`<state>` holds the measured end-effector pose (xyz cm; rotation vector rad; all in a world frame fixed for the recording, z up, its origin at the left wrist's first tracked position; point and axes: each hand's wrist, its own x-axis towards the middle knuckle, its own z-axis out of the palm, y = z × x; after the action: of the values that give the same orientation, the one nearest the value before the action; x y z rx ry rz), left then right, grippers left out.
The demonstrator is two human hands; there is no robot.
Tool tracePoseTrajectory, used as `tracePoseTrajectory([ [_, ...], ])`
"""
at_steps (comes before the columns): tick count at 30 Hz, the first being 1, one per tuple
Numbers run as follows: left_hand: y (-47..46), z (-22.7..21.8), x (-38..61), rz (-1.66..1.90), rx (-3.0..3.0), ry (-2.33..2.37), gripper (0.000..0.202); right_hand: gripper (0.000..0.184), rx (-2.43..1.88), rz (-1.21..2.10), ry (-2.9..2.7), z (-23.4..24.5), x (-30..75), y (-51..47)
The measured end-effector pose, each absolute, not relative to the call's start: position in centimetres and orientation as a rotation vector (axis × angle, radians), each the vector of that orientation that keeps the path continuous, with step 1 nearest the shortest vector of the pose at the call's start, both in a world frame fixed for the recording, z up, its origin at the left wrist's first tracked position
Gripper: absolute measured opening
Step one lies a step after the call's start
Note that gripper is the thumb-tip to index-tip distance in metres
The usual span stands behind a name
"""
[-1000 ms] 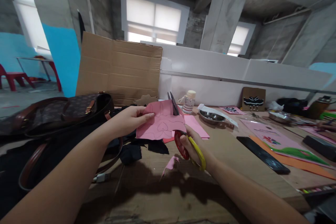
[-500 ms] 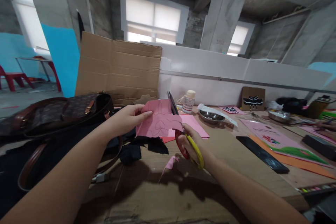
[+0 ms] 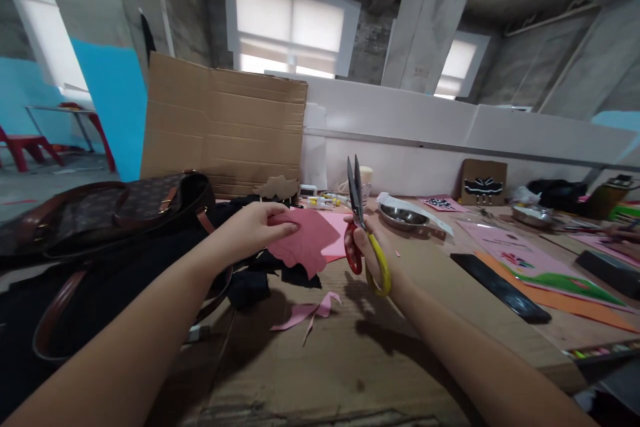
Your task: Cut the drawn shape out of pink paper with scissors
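Note:
My left hand (image 3: pixel 255 225) pinches a cut piece of pink paper (image 3: pixel 307 243) and holds it above the wooden table (image 3: pixel 320 360). My right hand (image 3: pixel 374 248) grips scissors (image 3: pixel 357 213) with one red and one yellow handle. Their blades point upward, slightly apart, just right of the paper and clear of it. Pink offcuts (image 3: pixel 307 312) lie on the table below my hands. A flat pink sheet (image 3: pixel 334 240) rests behind the held piece.
A brown patterned handbag (image 3: pixel 105 210) and black cloth sit at the left. Cardboard (image 3: pixel 220 127) leans on the wall behind. A steel bowl (image 3: pixel 400 217), small bottle (image 3: pixel 367 177), black phone (image 3: pixel 500 287), pink and orange craft sheets (image 3: pixel 545 273) lie right.
The scissors left the pink paper and swung upright to the right. The paper dropped lower and turned in my left hand. A fresh pink strip fell to the table.

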<state>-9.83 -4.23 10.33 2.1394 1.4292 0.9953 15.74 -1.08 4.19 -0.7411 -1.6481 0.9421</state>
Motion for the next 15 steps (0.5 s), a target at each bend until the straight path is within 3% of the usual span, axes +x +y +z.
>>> tracePoseTrajectory([
  [5,-5.0,9.4,-7.3,0.944,2.226,1.383,0.033,0.038,-0.793,1.006,-1.719,4.4,15.8,-1.9],
  [9,-5.2,8.7,-5.8,1.133,2.120,1.281,0.026,0.029,-0.839,0.926,-1.807,4.7,15.3,-2.8],
  [15,-4.1,7.8,-5.2,1.491,1.866,1.246,0.037,0.040,-0.816,0.991,-1.793,4.1,15.0,-2.4],
])
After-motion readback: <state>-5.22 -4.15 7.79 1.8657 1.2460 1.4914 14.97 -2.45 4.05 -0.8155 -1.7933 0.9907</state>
